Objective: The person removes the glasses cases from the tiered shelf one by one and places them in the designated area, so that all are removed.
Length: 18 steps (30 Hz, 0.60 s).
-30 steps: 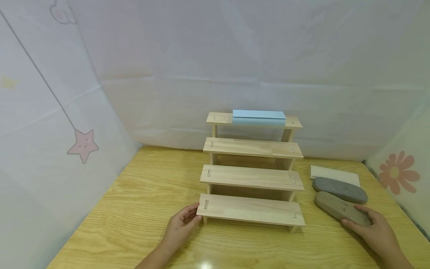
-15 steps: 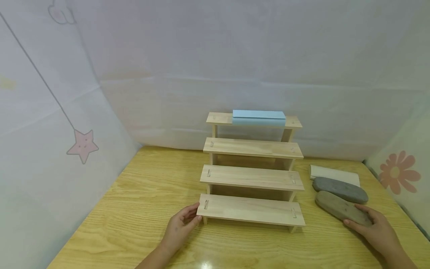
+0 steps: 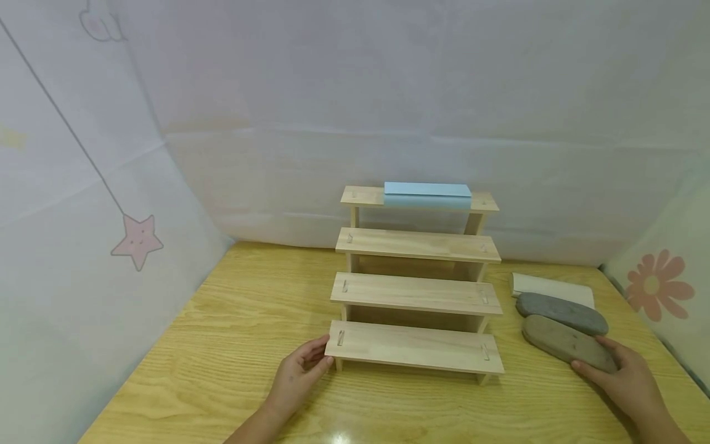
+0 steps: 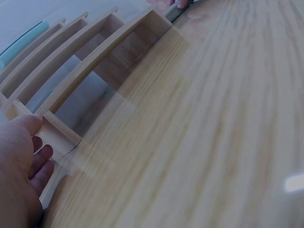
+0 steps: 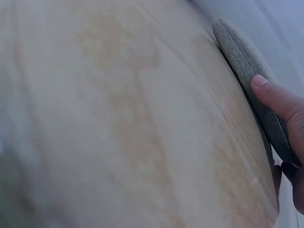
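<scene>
Left hand (image 3: 299, 370) w/ thumb and fingers pinching the left end of the stepped rack's (image 3: 416, 296) bottom tier, prob. to steady it; right hand (image 3: 621, 379) grasps the brownish oblong case (image 3: 566, 344) lying on the table (image 3: 222, 345) just right of the rack, fingers curled over its near end.

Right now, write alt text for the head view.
A right hand grips a brownish-grey oval case on a wooden table; the left hand holds the bottom step of a four-tier wooden stand topped by a blue box.
</scene>
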Motion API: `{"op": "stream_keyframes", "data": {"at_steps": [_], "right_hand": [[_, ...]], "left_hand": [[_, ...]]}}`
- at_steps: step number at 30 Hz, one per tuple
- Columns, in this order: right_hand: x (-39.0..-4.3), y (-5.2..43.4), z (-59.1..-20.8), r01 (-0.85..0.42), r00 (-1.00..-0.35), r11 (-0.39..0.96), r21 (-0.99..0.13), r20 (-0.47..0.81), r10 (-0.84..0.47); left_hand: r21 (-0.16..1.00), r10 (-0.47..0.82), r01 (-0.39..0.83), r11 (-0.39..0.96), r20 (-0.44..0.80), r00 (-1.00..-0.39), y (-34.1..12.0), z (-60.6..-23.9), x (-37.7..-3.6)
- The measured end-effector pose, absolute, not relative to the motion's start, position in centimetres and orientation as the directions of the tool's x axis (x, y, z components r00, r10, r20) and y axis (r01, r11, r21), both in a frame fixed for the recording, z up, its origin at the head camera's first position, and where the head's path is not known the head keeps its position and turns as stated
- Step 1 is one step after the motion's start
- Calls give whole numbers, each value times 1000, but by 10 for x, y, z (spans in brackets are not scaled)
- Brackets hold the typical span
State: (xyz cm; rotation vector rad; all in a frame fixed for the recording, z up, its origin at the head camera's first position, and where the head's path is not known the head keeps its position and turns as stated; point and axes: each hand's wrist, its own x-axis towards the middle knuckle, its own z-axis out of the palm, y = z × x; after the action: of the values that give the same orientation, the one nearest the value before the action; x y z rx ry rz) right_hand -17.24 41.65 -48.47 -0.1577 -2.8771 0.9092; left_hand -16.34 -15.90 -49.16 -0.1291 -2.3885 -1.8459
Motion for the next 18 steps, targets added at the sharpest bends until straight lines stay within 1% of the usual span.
{"op": "stream_keyframes", "data": {"at_steps": [4, 11, 18], "right_hand": [[-172, 416, -484, 106, -981, 821, -561, 77, 179], [-172, 419, -486, 169, -968, 799, -577, 56, 245], [-174, 421, -486, 195, -966, 802, -565, 30, 257]], "left_hand": [[956, -5, 141, 256, 147, -989, -159, -492, -163], [954, -5, 144, 263, 150, -989, -159, -493, -164], [954, -5, 137, 266, 144, -990, -159, -493, -164]]}}
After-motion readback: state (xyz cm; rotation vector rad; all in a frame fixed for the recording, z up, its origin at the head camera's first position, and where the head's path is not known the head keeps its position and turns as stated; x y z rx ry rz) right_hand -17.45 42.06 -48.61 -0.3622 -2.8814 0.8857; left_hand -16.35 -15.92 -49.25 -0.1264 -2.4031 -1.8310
